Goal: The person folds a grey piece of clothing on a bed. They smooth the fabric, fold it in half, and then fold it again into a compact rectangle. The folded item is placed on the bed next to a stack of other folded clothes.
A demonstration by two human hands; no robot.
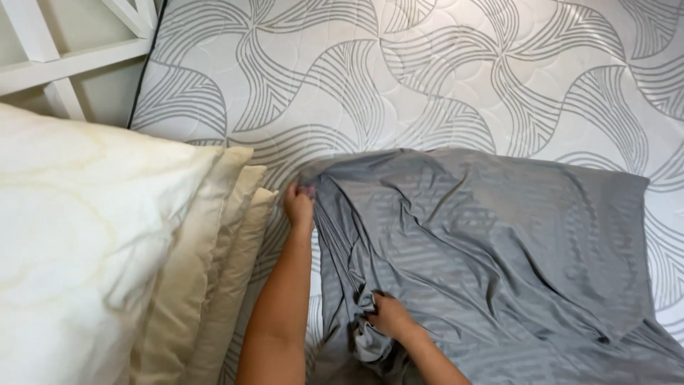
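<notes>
A grey striped sheet [491,242] lies rumpled across the lower right of a bare quilted mattress [399,78] with a grey swirl pattern. My left hand [299,205] pinches the sheet's upper left corner, arm stretched forward over the mattress. My right hand [390,317] grips a bunched fold of the same sheet nearer to me, the cloth gathered into a knot of creases under the fingers.
A stack of pillows [92,242], one white and three cream, stands along the left side, touching my left arm. A white wooden frame [64,60] shows at the top left beyond the mattress edge.
</notes>
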